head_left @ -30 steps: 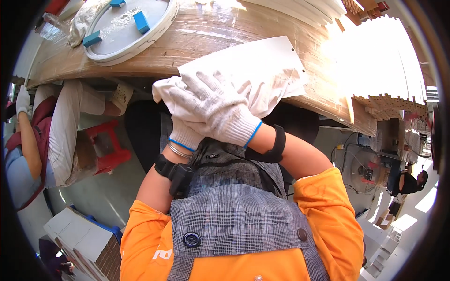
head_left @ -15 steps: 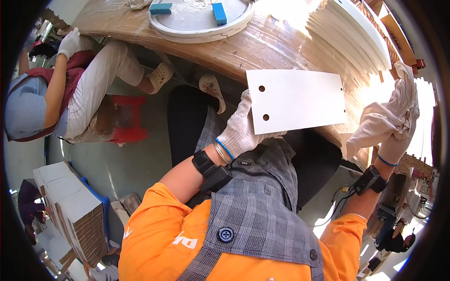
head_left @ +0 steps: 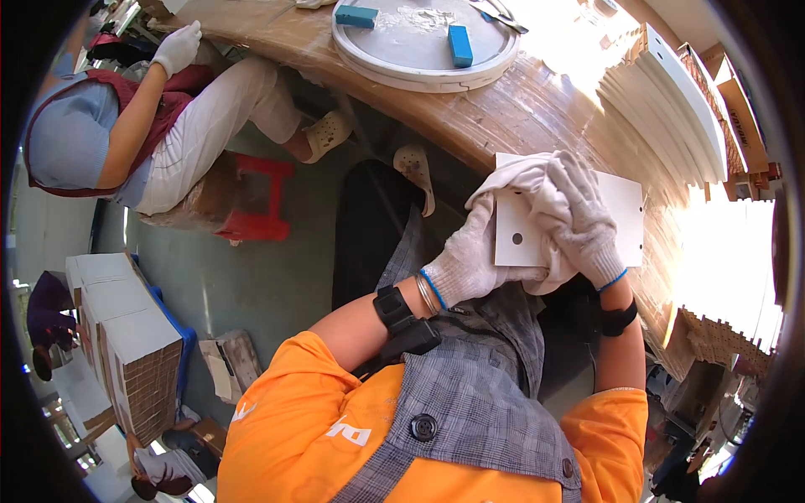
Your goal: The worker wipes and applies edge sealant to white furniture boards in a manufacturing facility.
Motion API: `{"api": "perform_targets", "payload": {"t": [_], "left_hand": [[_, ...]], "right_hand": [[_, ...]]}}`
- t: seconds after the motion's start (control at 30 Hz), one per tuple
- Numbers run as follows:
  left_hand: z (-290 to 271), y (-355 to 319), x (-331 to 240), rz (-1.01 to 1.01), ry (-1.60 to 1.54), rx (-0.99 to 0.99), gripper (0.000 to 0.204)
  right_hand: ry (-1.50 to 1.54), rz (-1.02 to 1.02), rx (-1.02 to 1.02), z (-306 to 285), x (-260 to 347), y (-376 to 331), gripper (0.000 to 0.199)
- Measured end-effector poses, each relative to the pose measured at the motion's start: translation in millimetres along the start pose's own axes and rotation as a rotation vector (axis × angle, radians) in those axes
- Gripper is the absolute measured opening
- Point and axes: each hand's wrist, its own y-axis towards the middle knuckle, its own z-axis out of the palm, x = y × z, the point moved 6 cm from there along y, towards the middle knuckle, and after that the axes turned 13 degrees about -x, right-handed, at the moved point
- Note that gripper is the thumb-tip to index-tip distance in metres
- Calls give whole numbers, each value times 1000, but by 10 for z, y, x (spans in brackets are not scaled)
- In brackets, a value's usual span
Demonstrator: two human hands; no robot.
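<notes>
I log: white panel [head_left: 623, 214], long axis crosswise, left hand [head_left: 466, 260] gripping; right hand [head_left: 584, 218] flat on cloth [head_left: 537, 191]; round tray [head_left: 398, 55] holding blue blocks [head_left: 460, 47].

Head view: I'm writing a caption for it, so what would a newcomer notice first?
Right of centre, the gloved right hand lies on a pale cloth over a white panel, which the gloved left hand holds. Then the orange shirt below, and blue blocks on a round white disc at the top.
</notes>
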Motion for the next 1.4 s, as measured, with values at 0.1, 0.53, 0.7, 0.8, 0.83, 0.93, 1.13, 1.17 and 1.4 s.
{"api": "perform_targets", "payload": {"t": [0.1,0.53,0.7,0.8,0.83,0.93,1.13,1.17,1.4], "left_hand": [[213,-15,-34,-60,-28,1,63],[121,-38,-19,-149,-170,-24,73],[104,159,-210,-25,97,-127,53],[132,244,-261,-43,236,-293,32],[285,191,-259,-46,254,-270,32],[621,5,-427,238,551,-214,35],[1133,-403,-482,612,1154,51,27],[1176,-440,-465,689,1305,109,26],[900,-382,-466,723,1190,100,36]], "right_hand": [[-76,451,-235,-279,-1198,-18,66],[307,54,96,-446,213,-749,49],[103,916,330,-1296,-856,-1365,42],[123,853,207,-1663,-782,-1372,41],[260,821,17,-1762,-651,-1256,41],[401,755,-398,-1966,-233,-854,44],[10,-361,-450,-1640,667,-124,56],[149,-363,-459,-1494,595,-83,52],[145,543,-806,-1615,-1421,-661,32]]}}
